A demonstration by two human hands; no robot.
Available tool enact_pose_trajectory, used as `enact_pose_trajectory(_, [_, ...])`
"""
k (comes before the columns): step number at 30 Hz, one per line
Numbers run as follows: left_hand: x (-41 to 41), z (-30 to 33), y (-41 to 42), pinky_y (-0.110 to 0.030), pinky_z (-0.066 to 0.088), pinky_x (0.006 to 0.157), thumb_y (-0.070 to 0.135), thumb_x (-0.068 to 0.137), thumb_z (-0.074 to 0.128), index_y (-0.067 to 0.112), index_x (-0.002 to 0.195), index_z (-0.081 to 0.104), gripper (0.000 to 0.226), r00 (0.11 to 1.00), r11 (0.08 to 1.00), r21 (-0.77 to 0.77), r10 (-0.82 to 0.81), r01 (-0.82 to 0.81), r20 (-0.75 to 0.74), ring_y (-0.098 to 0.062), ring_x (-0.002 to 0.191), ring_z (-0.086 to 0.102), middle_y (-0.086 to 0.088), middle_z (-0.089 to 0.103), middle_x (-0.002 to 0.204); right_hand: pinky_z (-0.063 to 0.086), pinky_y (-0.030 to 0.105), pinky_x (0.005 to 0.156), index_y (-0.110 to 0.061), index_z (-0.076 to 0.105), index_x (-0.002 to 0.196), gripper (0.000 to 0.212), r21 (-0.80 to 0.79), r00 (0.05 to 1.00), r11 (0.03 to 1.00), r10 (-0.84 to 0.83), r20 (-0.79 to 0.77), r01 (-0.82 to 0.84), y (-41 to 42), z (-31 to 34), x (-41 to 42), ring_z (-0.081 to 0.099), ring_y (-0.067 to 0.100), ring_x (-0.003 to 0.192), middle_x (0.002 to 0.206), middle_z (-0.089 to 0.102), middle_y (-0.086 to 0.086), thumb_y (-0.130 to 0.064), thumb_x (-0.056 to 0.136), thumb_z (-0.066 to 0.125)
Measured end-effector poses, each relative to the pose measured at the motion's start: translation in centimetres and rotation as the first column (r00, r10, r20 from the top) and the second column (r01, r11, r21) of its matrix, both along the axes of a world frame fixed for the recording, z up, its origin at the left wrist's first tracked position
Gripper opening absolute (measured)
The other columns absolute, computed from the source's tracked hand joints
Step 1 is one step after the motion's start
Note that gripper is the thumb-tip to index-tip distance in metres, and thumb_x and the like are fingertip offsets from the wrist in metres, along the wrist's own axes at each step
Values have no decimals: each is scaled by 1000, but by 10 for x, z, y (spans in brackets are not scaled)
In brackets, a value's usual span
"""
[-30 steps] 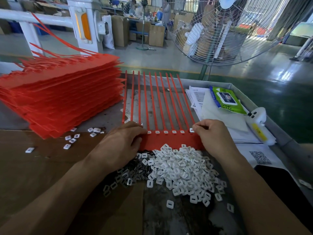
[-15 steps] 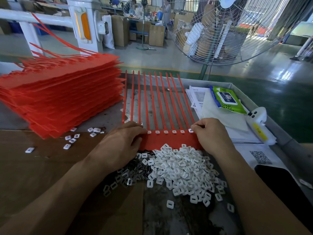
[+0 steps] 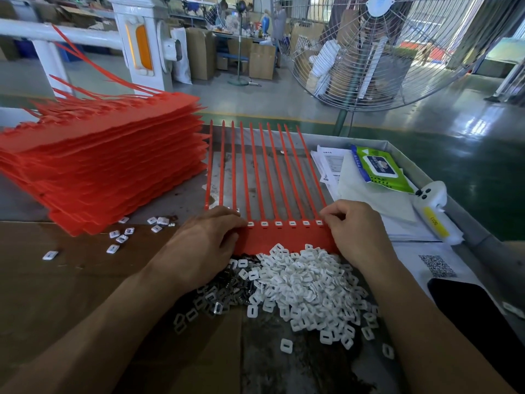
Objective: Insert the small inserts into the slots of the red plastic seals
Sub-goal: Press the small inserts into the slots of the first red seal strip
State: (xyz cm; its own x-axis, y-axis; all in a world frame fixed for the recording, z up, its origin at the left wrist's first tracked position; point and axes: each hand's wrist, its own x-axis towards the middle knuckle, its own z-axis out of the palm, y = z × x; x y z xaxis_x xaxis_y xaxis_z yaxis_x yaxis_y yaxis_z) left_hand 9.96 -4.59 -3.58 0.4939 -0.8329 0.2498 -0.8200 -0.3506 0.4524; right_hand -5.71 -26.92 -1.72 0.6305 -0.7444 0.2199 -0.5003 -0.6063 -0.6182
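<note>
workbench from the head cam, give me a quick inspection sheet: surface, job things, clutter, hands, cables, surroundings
surface: worn grey table, brown cardboard on its near left.
job's things: red seal strip flat, six white inserts visible in its slots; loose insert pile just in front; stack of red seals at left.
clutter: wet-wipe pack, papers, white handheld device, stray inserts.
grippers: left hand rests on the strip's left end; right hand pinches at its right end.
cables: nothing seen.
surroundings: big floor fan, cartons, green floor.
</note>
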Motion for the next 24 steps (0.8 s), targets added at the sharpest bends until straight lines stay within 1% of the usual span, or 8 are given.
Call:
enact_pose_trajectory(3, [0, 0, -1, -30, 43, 108, 26, 102, 52, 32, 136, 60, 36, 1000, 1000, -12, -3, 4, 5, -4, 124, 51, 19, 53, 135, 44, 23, 90, -20, 80, 110, 33, -58, 997, 997, 53, -53, -56, 2, 1, -8, 65, 14, 107, 115, 73, -1, -3, 98, 54])
enact_pose_trajectory(6, [0, -1, -2, -28, 43, 107, 27, 102, 52, 33, 137, 59, 36, 1000, 1000, -10, -5, 5, 4, -2, 122, 50, 20, 52, 134, 41, 22, 89, -18, 79, 114, 39, -101, 989, 990, 82, -123, -95, 2, 2, -9, 63, 20, 110, 118, 68, 5, 2, 97, 50])
enact_pose_trajectory(8, [1, -1, -1, -28, 43, 107, 27, 102, 52, 33, 137, 59, 36, 1000, 1000, -7, -8, 8, 4, -2, 122, 50, 20, 52, 134, 45, 26, 86, -17, 80, 112, 40, -135, 979, 982, 107, -174, -131, 3, 2, -8, 64, 24, 105, 114, 66, 7, 3, 96, 49])
enact_pose_trajectory(10, [1, -1, -1, -26, 41, 107, 28, 102, 52, 34, 137, 58, 36, 1000, 1000, -5, -9, 9, 7, -1, 123, 49, 21, 51, 135, 52, 36, 83, -19, 81, 107, 40, -178, 966, 971, 117, -232, -160, 4, 2, -9, 65, 27, 98, 109, 64, 7, 1, 96, 49])
enact_pose_trajectory(13, [1, -2, -1, -23, 40, 105, 28, 102, 52, 33, 137, 58, 35, 1000, 1000, -5, -5, 5, 13, -2, 123, 50, 20, 51, 135, 54, 43, 88, -28, 78, 114, 41, -195, 949, 970, 83, -304, -147, 6, 2, -10, 64, 25, 106, 119, 59, 3, -6, 98, 48])
enact_pose_trajectory(15, [0, -1, -1, -23, 40, 105, 28, 102, 52, 33, 136, 59, 35, 1000, 1000, -3, -3, 3, 15, -2, 123, 50, 20, 52, 135, 54, 43, 89, -31, 76, 119, 41, -200, 942, 970, 68, -329, -140, 8, 4, -8, 62, 24, 110, 121, 57, 2, -8, 98, 49])
enact_pose_trajectory(18, [-1, 0, -1, -20, 36, 104, 26, 102, 53, 32, 136, 59, 36, 1000, 1000, -2, 2, -2, 17, -3, 123, 50, 19, 52, 136, 55, 43, 87, -30, 76, 119, 40, -227, 933, 962, 61, -356, -150, 10, 6, -6, 62, 25, 108, 120, 56, 3, -9, 98, 49])
enact_pose_trajectory(24, [-1, 1, -1, -19, 35, 102, 25, 102, 53, 32, 136, 60, 35, 1000, 1000, 0, 0, 0, 23, -3, 123, 50, 18, 53, 135, 53, 40, 89, -28, 74, 124, 34, -224, 948, 961, 88, -306, -162, 9, 2, -12, 61, 22, 107, 120, 58, 5, -17, 103, 50])
